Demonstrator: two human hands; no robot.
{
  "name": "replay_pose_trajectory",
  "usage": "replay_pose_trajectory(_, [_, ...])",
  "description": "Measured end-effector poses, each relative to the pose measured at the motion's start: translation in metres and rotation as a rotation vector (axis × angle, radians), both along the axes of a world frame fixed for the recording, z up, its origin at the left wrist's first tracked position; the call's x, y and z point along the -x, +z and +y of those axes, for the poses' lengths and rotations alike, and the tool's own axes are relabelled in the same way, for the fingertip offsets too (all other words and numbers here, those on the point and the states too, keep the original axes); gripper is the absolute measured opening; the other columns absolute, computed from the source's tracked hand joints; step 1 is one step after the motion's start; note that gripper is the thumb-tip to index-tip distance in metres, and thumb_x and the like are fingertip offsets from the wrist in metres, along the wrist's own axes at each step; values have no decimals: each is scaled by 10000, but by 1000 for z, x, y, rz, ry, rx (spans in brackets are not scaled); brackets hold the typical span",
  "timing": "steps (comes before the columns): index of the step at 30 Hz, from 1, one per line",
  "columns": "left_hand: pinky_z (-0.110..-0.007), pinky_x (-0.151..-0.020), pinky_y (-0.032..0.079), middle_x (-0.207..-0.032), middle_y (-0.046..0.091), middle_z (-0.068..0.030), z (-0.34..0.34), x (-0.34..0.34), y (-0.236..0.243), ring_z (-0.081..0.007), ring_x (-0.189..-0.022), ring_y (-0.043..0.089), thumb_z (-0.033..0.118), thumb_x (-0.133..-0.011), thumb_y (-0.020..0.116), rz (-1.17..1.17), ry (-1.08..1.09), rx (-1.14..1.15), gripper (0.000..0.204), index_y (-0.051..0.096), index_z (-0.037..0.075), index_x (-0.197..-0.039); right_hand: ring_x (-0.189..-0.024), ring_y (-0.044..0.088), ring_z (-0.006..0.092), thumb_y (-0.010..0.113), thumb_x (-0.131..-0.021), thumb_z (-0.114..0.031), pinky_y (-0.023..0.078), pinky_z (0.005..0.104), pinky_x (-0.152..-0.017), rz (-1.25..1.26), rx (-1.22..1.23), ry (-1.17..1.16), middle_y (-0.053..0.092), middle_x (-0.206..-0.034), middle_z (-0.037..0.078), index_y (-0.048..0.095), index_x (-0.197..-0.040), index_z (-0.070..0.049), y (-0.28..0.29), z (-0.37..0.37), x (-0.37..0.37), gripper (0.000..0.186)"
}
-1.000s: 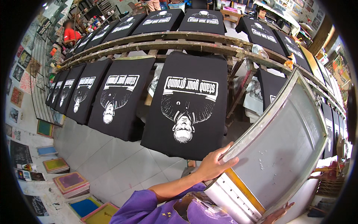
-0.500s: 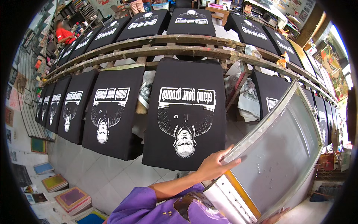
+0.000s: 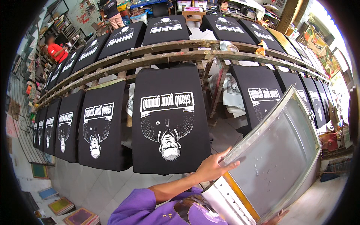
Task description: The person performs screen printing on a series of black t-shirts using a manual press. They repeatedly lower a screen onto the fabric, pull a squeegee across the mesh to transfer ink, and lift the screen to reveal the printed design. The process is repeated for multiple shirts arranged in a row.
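A screen frame (image 3: 277, 144) is held tilted at the person's front right, its metal rim scuffed and smeared, its grey mesh streaked and dotted with a few pale drops. An amber strip (image 3: 242, 193) and a white bar (image 3: 225, 200) with dark dots run along its lower left end. The right grip (image 3: 278, 218) is at the frame's lower edge, partly hidden; I cannot tell how far it is closed. The left grip (image 3: 212, 167) is clasped on the frame's left edge, thumb over the front. Beyond lies a black cloth (image 3: 170, 123), printed in white with an upside-down figure and lettered band. More printed cloths line both sides of the wooden rails (image 3: 168, 58). At the far end stand plastic bins (image 3: 138, 17), their contents too small to make out.
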State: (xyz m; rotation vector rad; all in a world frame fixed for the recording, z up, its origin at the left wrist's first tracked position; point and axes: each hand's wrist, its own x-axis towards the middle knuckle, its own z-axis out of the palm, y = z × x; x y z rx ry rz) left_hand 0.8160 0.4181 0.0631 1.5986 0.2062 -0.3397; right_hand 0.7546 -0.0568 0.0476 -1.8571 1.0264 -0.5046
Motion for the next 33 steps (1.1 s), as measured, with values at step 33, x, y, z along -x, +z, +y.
replay_pose_trajectory(33, [-334,-1127,424,-1434,623,-193,-441,-8,7,-221,-1314,591,588,-937,722,-26,-33,3,884,477,-9,-1541,-1320,568,345,516,-1060,-380,440,434,-1143,-94,-7,17,572,-1452,252,442,-1550,21,2,-396,42,637])
